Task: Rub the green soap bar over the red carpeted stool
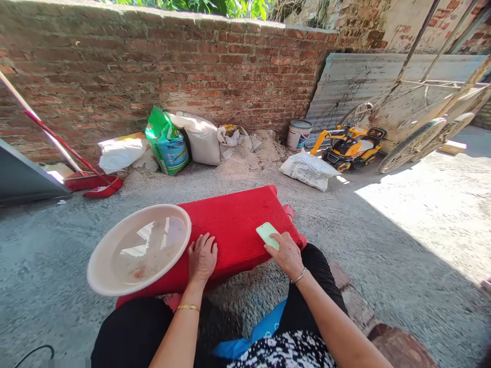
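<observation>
My right hand [286, 253] grips a pale green smartphone [267, 234] by its near end, just over the right part of a low table covered with red cloth [233, 220]. My left hand [202, 255] rests on the cloth near its front edge, fingers spread and holding nothing. Right beside those fingers, a wide off-white basin [99, 271] of water sits on the table's left end. Something small and reddish shows in the water, too unclear to name.
Along the brick wall [230, 71] lie several sacks, among them a green bag [169, 143], and a paint bucket [299, 134]. A white sack [309, 170] and a yellow toy excavator [355, 148] are at right, by a wheeled cart [418, 140]. A red dustpan [102, 190] is at left.
</observation>
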Action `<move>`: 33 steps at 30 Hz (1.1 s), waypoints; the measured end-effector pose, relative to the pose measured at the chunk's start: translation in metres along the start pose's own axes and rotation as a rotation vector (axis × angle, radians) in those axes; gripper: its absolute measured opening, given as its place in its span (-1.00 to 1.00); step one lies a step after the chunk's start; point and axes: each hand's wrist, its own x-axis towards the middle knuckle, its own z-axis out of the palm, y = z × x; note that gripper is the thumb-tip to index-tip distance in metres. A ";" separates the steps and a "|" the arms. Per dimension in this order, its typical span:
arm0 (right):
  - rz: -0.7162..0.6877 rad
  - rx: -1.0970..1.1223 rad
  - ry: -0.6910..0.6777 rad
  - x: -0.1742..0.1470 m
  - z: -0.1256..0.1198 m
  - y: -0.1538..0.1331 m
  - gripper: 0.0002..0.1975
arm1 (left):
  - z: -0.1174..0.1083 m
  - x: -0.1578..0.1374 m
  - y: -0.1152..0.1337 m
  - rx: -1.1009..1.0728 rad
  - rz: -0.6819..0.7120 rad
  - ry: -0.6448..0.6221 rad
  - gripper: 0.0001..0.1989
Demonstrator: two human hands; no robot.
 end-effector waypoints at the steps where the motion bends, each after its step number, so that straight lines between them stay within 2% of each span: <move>1: -0.058 0.018 -0.027 -0.001 0.006 -0.015 -0.63 | 0.000 0.000 0.000 0.004 0.001 -0.001 -0.68; 3: -0.131 0.026 -0.068 0.000 0.013 -0.033 -0.63 | -0.001 0.000 0.000 0.008 0.000 -0.005 -0.68; 5: -0.125 0.001 -0.065 0.004 0.015 -0.028 -0.63 | -0.002 0.000 0.000 0.007 -0.002 -0.010 -0.68; 7: -0.028 -0.041 -0.031 0.008 0.009 -0.001 -0.63 | -0.002 0.000 0.001 0.002 -0.004 -0.013 -0.68; 11: 0.292 -0.115 0.041 0.016 -0.014 0.063 -0.61 | -0.002 0.000 0.003 -0.009 -0.014 -0.011 -0.68; 13: 0.355 -0.126 0.063 0.016 -0.020 0.073 -0.60 | -0.001 0.000 0.003 -0.004 -0.016 -0.010 -0.68; 15: 0.287 -0.095 0.059 0.014 -0.018 0.059 -0.61 | -0.001 0.000 0.002 0.004 -0.014 -0.009 -0.68; 20: -0.070 0.003 -0.052 0.008 0.008 -0.026 -0.65 | -0.002 0.000 0.001 0.014 -0.007 -0.013 -0.68; 23: -0.151 0.002 -0.097 0.007 0.015 -0.044 -0.65 | -0.003 0.000 0.002 0.012 -0.012 -0.022 -0.68; 26: -0.076 0.002 -0.070 0.011 0.012 -0.013 -0.65 | -0.003 0.000 0.005 0.005 -0.021 -0.027 -0.67; 30: 0.144 -0.025 0.016 0.017 -0.003 0.047 -0.64 | -0.003 0.000 0.007 -0.002 -0.036 -0.033 -0.68; 33: 0.222 -0.029 0.030 0.018 -0.007 0.055 -0.63 | -0.003 -0.001 0.007 -0.001 -0.039 -0.036 -0.67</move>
